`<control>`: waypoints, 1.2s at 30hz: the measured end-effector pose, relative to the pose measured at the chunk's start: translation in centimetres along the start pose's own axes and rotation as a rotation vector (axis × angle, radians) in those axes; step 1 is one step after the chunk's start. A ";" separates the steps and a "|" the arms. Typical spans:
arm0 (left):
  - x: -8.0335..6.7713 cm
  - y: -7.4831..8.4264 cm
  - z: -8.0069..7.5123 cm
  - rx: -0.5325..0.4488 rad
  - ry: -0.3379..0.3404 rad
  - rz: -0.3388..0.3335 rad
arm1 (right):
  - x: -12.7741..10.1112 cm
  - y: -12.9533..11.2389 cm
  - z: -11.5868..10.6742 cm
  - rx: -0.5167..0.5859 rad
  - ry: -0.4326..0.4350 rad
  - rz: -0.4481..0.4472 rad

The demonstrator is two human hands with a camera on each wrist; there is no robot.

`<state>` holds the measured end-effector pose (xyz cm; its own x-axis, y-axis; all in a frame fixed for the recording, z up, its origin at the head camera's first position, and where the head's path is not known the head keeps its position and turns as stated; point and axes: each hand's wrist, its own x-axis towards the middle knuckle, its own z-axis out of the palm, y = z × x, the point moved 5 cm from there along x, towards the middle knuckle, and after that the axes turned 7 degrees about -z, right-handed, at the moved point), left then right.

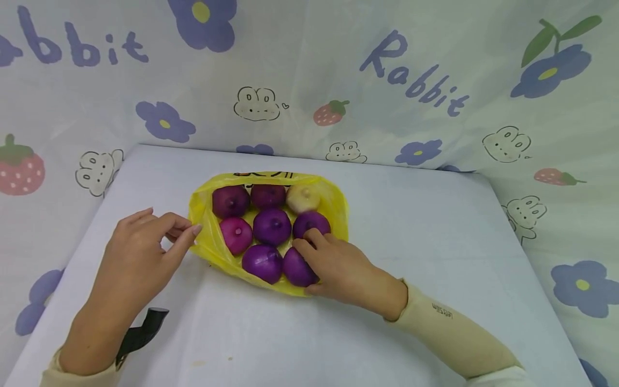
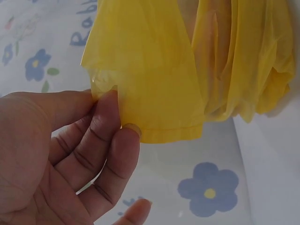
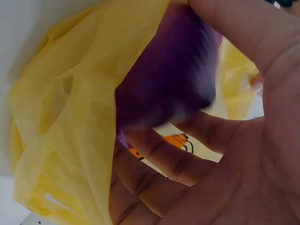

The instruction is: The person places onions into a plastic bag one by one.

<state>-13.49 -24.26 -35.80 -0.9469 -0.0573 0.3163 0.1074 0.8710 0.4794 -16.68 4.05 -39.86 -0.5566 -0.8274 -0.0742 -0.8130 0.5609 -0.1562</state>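
Note:
A yellow plastic bag (image 1: 209, 228) lies with its mouth wide, several purple onions (image 1: 272, 226) and one pale onion (image 1: 303, 198) inside. At its left edge my left hand (image 1: 145, 250) pinches the plastic between thumb and fingertips; the left wrist view shows the bag's hem (image 2: 171, 135) hanging from those fingers. My right hand (image 1: 345, 266) reaches over the bag's right rim. Its thumb and fingers curl round the purple onion (image 1: 297, 269) at the lower right. In the right wrist view that onion (image 3: 164, 75) is blurred, and the bag wall hides part of the fingers.
The bag lies on a white table (image 1: 425, 226). Behind and beside it hangs a white cloth (image 1: 300, 59) printed with flowers, strawberries and rabbits. A black curved piece (image 1: 145, 330) sticks out from my left wrist.

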 end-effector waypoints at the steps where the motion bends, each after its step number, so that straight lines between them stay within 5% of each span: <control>1: 0.0 0.0 0.0 0.000 -0.001 -0.001 | 0.0 0.0 0.0 -0.006 -0.005 0.001; 19: -0.1 -0.2 0.0 -0.013 0.008 -0.007 | 0.1 -0.5 -0.1 -0.075 0.012 -0.027; 36: -0.1 0.0 -0.1 -0.023 0.032 0.013 | -0.3 0.1 -0.1 -0.007 0.062 -0.011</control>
<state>-13.35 -24.36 -35.73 -0.9353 -0.0616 0.3484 0.1270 0.8606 0.4933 -16.61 4.38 -39.75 -0.5572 -0.8303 -0.0110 -0.8200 0.5523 -0.1501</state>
